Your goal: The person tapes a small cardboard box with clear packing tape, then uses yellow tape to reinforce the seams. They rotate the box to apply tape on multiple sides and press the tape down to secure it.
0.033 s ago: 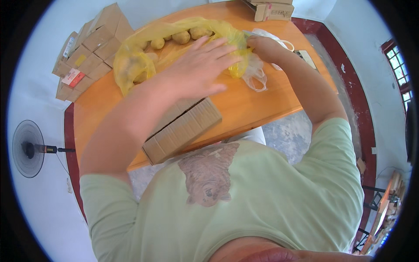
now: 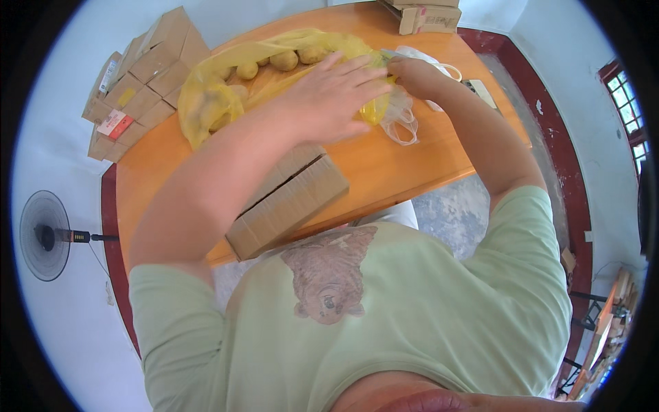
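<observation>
A translucent yellow plastic bag (image 2: pixel 257 44) lies spread across the far part of the table, with several potatoes (image 2: pixel 283 61) in or under its film. Over the bag's right part is my left hand (image 2: pixel 336 96), fingers stretched and apart, holding nothing. My right hand (image 2: pixel 415 75) is closed at the bag's right edge, its fingertips pinching the yellow film. A greyish strip shows beside those fingertips, too small to name. Just below the right hand lies a clear plastic bag (image 2: pixel 400 120) with loop handles. My left forearm hides part of the yellow bag.
A long cardboard box (image 2: pixel 292 206) lies at the table's (image 2: pixel 412 161) near edge, partly under my left forearm. Stacked cartons (image 2: pixel 141 96) stand at the far left, and another carton (image 2: pixel 429 19) sits at the back right. A fan (image 2: pixel 44 235) is at the left wall.
My left hand has shifted a little to the right over the yellow bag, fingers still spread. The right hand has hardly moved.
</observation>
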`<state>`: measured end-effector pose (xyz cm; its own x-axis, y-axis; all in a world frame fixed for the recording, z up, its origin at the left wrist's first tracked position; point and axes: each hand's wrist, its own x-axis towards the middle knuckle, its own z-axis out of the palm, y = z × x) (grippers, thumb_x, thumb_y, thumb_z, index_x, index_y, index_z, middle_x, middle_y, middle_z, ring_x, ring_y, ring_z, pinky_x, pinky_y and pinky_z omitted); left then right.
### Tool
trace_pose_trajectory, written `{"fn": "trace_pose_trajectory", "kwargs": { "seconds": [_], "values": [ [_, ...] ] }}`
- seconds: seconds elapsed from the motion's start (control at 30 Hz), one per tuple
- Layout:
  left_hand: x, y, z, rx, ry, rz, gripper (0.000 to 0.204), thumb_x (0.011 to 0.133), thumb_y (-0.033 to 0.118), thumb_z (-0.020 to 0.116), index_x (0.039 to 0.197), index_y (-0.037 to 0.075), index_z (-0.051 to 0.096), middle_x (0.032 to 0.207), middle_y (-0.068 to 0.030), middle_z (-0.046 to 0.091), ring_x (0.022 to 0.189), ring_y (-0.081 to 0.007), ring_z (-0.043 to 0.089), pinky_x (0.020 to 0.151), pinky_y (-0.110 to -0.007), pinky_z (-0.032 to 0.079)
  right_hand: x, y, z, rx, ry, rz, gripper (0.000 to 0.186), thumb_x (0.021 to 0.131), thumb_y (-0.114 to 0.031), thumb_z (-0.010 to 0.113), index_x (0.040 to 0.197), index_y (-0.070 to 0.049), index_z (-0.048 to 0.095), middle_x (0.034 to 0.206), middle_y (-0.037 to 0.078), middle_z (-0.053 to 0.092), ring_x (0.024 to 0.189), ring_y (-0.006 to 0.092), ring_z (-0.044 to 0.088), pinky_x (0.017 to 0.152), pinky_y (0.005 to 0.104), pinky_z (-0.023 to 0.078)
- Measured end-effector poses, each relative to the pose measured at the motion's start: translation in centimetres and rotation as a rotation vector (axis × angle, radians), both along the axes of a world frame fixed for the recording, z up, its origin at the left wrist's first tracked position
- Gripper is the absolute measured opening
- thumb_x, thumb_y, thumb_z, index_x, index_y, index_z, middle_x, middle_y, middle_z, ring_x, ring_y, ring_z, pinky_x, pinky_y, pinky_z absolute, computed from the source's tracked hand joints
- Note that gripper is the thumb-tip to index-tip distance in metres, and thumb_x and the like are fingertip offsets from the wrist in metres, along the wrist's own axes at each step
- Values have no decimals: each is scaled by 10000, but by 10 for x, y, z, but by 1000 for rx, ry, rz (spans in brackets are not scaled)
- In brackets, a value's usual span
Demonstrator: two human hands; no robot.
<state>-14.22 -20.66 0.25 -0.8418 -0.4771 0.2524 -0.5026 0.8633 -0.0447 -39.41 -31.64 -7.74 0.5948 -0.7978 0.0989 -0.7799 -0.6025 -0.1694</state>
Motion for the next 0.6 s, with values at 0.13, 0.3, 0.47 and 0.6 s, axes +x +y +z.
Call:
{"fn": "trace_pose_trajectory", "kwargs": {
  "seconds": [0.13,0.3,0.47,0.6],
  "values": [
    [-45,-62,-10,185,-66,155,358,875,229,572,1202,92,525,1201,-124,562,1167,-291,486,1000,-415,362,13,-6,10,88,-102,39,296,779,-4,574,1069,-63,593,1151,108,581,1016,324,561,867,380,452],
    [-63,-93,-20,412,6,458,281,894,295,542,1114,125,578,994,-127,651,923,-304,610,785,-411,474,8,-6,6,41,-137,106,339,761,30,583,1092,-42,591,1152,109,572,1062,319,531,920,379,430],
    [-64,-117,-39,482,-75,655,334,842,400,580,1034,135,647,980,-94,662,916,-267,621,775,-393,487,7,-1,-4,-122,-211,159,249,787,-47,615,1036,-49,604,1105,94,577,1031,300,549,879,370,456],
    [-71,-112,-39,572,-131,659,315,817,405,592,977,151,687,983,-70,667,910,-248,630,781,-372,497,11,16,-10,-164,-358,43,184,794,-75,618,975,-50,592,1049,96,579,969,302,570,812,382,486]
  ]
}}
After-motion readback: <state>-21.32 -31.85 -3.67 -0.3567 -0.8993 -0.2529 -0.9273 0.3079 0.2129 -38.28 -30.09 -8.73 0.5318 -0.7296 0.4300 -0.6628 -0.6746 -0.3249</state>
